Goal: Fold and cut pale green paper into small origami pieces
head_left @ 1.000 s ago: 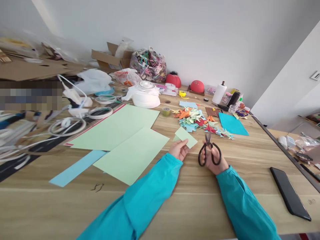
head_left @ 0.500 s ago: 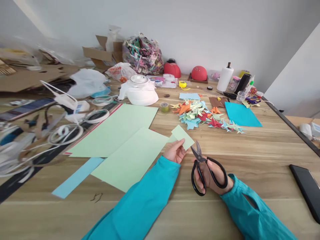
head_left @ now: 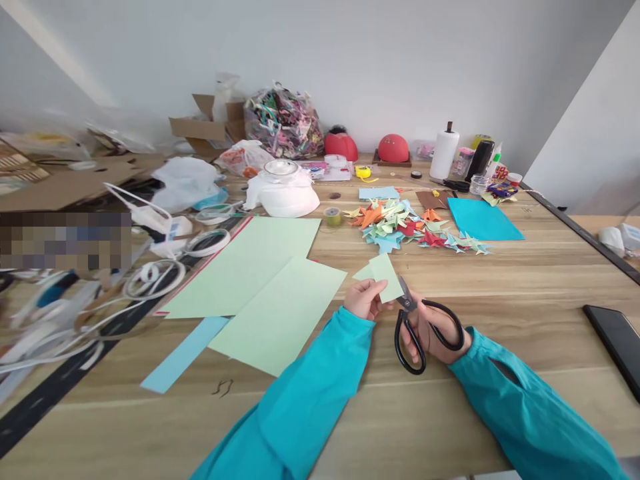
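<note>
My left hand point(head_left: 364, 300) pinches a small pale green piece of paper point(head_left: 386, 275) just above the wooden table point(head_left: 500, 293). My right hand point(head_left: 434, 332) grips black-handled scissors point(head_left: 421, 321), fingers through the loops. The blades point up and left and meet the paper's lower right edge. Both arms wear teal sleeves. Two large pale green sheets point(head_left: 260, 280) lie flat to the left of my hands, with a light blue strip point(head_left: 184, 355) beside them.
A heap of small folded coloured paper shapes point(head_left: 405, 228) and a teal sheet point(head_left: 483, 220) lie beyond my hands. A black phone point(head_left: 617, 343) rests at the right. Tape rolls point(head_left: 203, 243), a white pot point(head_left: 283, 188), bags and boxes crowd the left and back.
The scissors swung from pointing straight up to pointing at the paper, and their blades now reach its edge. My left hand tilted the paper more upright. The camera shifted slightly.
</note>
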A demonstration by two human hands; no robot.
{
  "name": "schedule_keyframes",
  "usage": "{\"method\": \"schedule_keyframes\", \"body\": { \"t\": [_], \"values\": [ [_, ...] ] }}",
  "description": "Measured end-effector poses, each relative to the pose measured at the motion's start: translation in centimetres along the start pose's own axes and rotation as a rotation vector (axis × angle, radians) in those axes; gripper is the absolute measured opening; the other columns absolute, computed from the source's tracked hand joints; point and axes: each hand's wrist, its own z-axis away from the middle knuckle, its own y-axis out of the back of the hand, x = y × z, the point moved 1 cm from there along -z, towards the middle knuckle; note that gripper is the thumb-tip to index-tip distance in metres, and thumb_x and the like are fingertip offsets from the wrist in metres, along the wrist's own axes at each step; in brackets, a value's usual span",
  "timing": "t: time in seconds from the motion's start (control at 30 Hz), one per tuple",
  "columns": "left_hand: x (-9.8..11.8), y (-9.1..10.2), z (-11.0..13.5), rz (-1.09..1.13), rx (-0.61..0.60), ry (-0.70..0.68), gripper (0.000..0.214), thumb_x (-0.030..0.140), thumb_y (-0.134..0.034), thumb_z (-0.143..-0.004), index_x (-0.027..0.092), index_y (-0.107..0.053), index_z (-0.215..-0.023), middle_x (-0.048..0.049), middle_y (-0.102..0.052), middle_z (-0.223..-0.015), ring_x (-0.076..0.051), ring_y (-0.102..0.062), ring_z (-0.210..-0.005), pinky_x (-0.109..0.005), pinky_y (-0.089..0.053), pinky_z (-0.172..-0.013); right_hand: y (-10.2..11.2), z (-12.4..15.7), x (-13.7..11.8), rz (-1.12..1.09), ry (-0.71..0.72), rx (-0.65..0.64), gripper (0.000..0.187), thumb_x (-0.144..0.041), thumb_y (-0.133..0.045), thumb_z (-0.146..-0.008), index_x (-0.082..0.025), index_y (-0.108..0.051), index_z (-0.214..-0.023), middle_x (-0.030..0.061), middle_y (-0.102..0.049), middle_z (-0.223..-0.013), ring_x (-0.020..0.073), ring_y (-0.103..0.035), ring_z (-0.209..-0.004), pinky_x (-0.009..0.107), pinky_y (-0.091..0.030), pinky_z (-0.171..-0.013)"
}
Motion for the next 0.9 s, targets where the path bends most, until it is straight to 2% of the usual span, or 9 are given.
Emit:
{"method": "schedule_keyframes", "body": {
  "t": [0.1,0.17,0.3,0.43,0.6,0.73,0.9],
  "values": [
    [0.0,0.1,0.0,0.065,0.045,-0.069,0.038,0.025,-0.076,-0.056,0.015,-0.041,-0.045,0.0027,-0.058,-0.045,-0.012,-0.059,-0.046,-0.021,-0.048,-0.041,-0.1,-0.1,0.2,-0.022,0.013,0.014,0.052,-0.052,-0.051,-0.079,-0.023,-0.042,-0.121,0.0006,-0.061,-0.065,0.0134,-0.055,-0.044,0.024,-0.046,-0.039],
    [-0.1,0.1,-0.1,0.149,0.066,-0.107,0.041,0.022,-0.078,-0.054,0.016,-0.039,-0.046,0.0033,-0.059,-0.047,-0.013,-0.062,-0.052,-0.02,-0.05,-0.045,-0.3,-0.1,0.3,-0.032,0.007,0.023,0.052,-0.051,-0.052,-0.079,-0.024,-0.041,-0.122,0.0002,-0.061,-0.065,0.0133,-0.055,-0.044,0.023,-0.046,-0.038],
    [-0.7,0.2,-0.2,0.289,0.112,-0.079,0.031,0.012,-0.078,-0.054,0.016,-0.047,-0.054,0.0009,-0.068,-0.063,-0.017,-0.067,-0.067,-0.023,-0.055,-0.057,-0.4,0.0,0.3,-0.038,0.015,0.026,0.055,-0.052,-0.052,-0.078,-0.024,-0.04,-0.124,0.0007,-0.061,-0.065,0.0138,-0.056,-0.045,0.024,-0.046,-0.037],
    [-0.8,-0.2,0.1,0.349,0.106,-0.01,0.015,0.009,-0.071,-0.062,0.014,-0.06,-0.07,-0.0039,-0.072,-0.076,-0.018,-0.068,-0.073,-0.025,-0.057,-0.065,-0.2,0.0,0.4,-0.064,0.026,-0.01,0.062,-0.052,-0.051,-0.079,-0.023,-0.032,-0.13,0.0018,-0.061,-0.066,0.0148,-0.057,-0.045,0.024,-0.046,-0.037],
    [0.1,-1.1,0.7,0.478,0.13,0.032,0.019,0.004,-0.06,-0.072,0.011,-0.063,-0.09,-0.0056,-0.072,-0.076,-0.017,-0.068,-0.073,-0.027,-0.056,-0.072,0.0,-0.1,0.7,-0.086,0.057,-0.044,0.063,-0.052,-0.044,-0.083,-0.027,-0.02,-0.136,0.0014,-0.061,-0.069,0.0153,-0.058,-0.046,0.025,-0.046,-0.036],
    [0.6,-1.5,1.1,0.523,0.174,0.121,0.017,0.004,-0.052,-0.077,0.011,-0.063,-0.088,-0.0045,-0.07,-0.068,-0.018,-0.068,-0.072,-0.027,-0.056,-0.067,-0.2,-0.1,0.6,-0.072,0.107,-0.021,0.063,-0.049,-0.045,-0.084,-0.026,-0.02,-0.137,0.0005,-0.06,-0.067,0.0144,-0.056,-0.043,0.026,-0.046,-0.036],
    [0.3,-1.8,1.4,0.389,0.097,0.133,0.004,0.009,-0.061,-0.073,0.012,-0.061,-0.076,-0.0023,-0.068,-0.063,-0.015,-0.066,-0.057,-0.02,-0.051,-0.046,-0.4,-0.1,0.6,-0.05,0.131,-0.035,0.06,-0.046,-0.044,-0.086,-0.024,-0.022,-0.137,0.0005,-0.06,-0.066,0.0133,-0.054,-0.04,0.026,-0.046,-0.035]
  ]
}}
